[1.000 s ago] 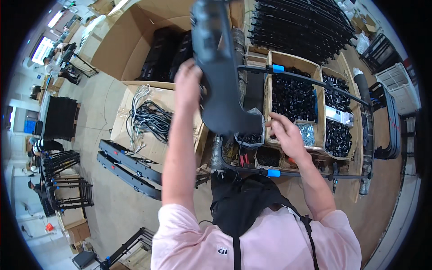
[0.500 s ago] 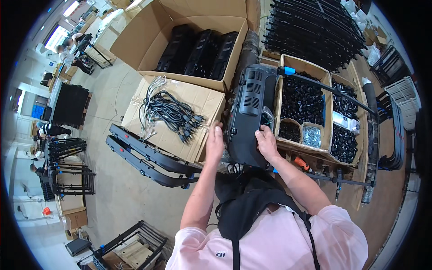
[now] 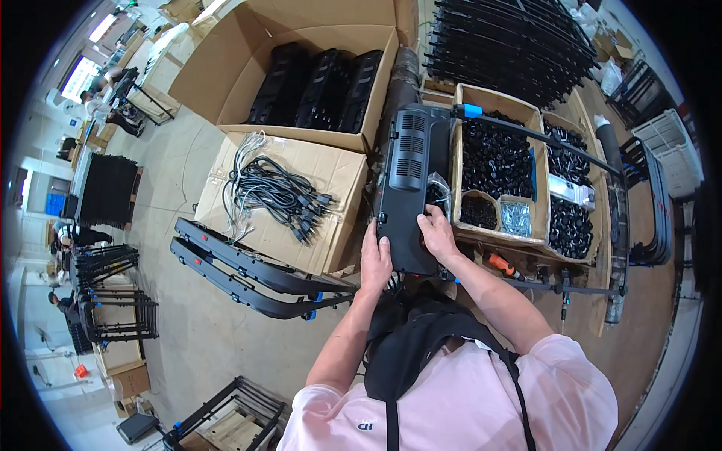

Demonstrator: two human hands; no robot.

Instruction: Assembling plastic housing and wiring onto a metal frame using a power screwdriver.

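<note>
A long black plastic housing with a raised grey vented section lies lengthwise in front of me. My left hand grips its left edge near the close end, thumb on top and fingers along the side. On the opposite edge, my right hand holds it with the thumb on the upper face; its other fingertips are partly hidden. Beside the right hand is a clear plastic bag. A black tubular frame with a blue end piece reaches rightward from the housing.
Black cables lie on a cardboard box at left, above two curved black parts. An open carton holds black housings. Wooden bins of small black parts and screws stand right, near an orange-black power tool.
My left hand has gone from beside the cardboard box to the housing's left edge and now grips it. The right hand has shifted slightly up along the housing. The whole view has shifted a little.
</note>
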